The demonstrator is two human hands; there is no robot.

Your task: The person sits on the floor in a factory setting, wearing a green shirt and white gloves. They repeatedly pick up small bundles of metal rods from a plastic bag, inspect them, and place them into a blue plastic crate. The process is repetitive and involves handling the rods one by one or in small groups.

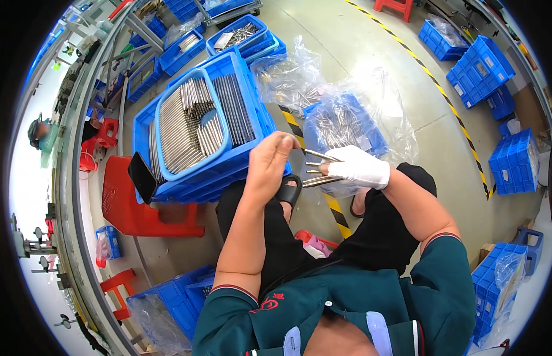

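Observation:
My right hand (pixel 360 168), in a white glove, is closed around several thin metal rods (pixel 321 180). Their free ends fan out toward my left hand (pixel 270 165), which is bare and has its fingers curled near the tip of the uppermost rod. Whether those fingers pinch anything is hidden by the back of the hand. Left of it stands a blue crate (pixel 212 175) bearing a light-blue-rimmed tray (pixel 227 134) of neatly stacked metal rods (pixel 184 127). Beyond my hands is a plastic-lined blue bin (pixel 375 132) full of loose metal rods (pixel 341 123).
A red stool (pixel 130 202) stands left of the crate, with a dark flat panel (pixel 144 178) at the crate's corner. Clear plastic sheeting (pixel 391 107) spreads around the bin. Blue crates (pixel 513 163) line the right side. Yellow-black tape (pixel 427 71) crosses the floor.

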